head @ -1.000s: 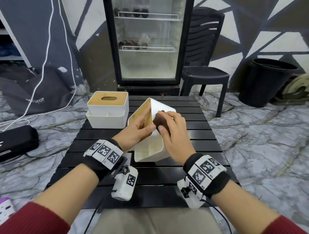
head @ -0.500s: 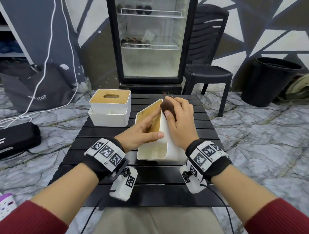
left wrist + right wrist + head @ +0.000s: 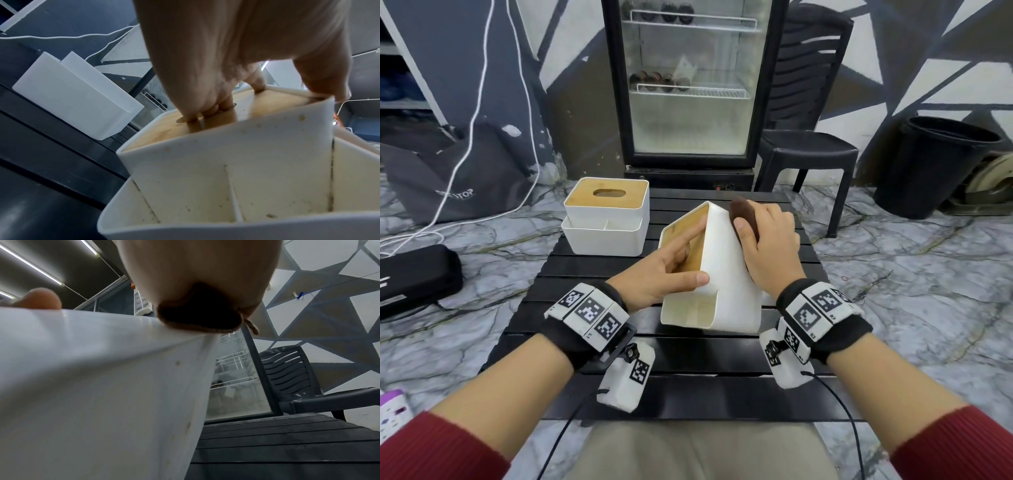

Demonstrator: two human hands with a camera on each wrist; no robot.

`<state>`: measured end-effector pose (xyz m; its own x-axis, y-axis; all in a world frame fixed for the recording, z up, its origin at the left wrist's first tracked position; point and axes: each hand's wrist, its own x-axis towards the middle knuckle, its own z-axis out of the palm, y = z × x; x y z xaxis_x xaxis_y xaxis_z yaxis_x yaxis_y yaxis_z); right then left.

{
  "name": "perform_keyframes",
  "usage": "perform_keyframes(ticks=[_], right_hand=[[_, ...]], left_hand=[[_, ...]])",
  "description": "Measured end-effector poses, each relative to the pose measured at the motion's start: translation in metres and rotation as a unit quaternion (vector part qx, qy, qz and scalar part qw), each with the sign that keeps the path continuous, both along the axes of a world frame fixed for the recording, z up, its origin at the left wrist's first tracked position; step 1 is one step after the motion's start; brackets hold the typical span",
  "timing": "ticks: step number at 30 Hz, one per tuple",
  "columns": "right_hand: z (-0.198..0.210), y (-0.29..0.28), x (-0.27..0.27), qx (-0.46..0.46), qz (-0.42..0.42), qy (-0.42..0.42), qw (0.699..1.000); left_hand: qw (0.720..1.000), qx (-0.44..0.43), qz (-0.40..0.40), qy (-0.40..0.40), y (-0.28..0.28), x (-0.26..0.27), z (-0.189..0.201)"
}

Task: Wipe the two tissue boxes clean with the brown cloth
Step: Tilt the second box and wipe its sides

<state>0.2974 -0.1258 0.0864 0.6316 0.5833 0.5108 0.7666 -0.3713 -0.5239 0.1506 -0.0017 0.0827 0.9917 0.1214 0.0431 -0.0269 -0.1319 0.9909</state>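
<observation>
A white tissue box (image 3: pixel 726 270) with a wooden lid stands tipped on its side at the middle of the black slatted table (image 3: pixel 688 377). My left hand (image 3: pixel 671 263) grips it, fingers in the lid's slot (image 3: pixel 205 113) and thumb over the white edge. My right hand (image 3: pixel 767 240) holds the bunched brown cloth (image 3: pixel 744 214) against the box's upturned white side near its far end; the right wrist view shows the cloth (image 3: pixel 199 316) under my palm on that side (image 3: pixel 102 369). The second tissue box (image 3: pixel 607 219) stands upright at the back left of the table.
A glass-door fridge (image 3: pixel 688 85) stands behind the table, a black plastic chair (image 3: pixel 808 137) to its right and a black bin (image 3: pixel 935 164) further right. A black case (image 3: pixel 414 274) and white cables (image 3: pixel 482 85) lie on the marble floor at left.
My right hand has slid the cloth along the box's upturned side from the near part to the far end. The left hand keeps its hold on the box.
</observation>
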Motion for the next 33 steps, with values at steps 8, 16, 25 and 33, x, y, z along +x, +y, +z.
perform_keyframes(ticks=[8,16,25,33], right_hand=[[-0.005,-0.01,0.005,0.008,0.019,0.046,0.999],[-0.001,-0.022,0.004,0.056,0.08,0.072,0.993],[-0.013,-0.043,-0.008,0.072,0.158,0.028,0.984],[-0.024,-0.053,-0.023,0.059,0.213,0.048,0.974]], left_hand=[[1.0,-0.004,0.002,0.004,0.005,-0.003,-0.002],[1.0,0.001,0.019,-0.013,0.003,-0.01,0.0],[0.998,0.05,0.039,0.0,0.001,-0.007,-0.002],[0.993,-0.028,0.114,-0.006,0.002,-0.004,-0.007]])
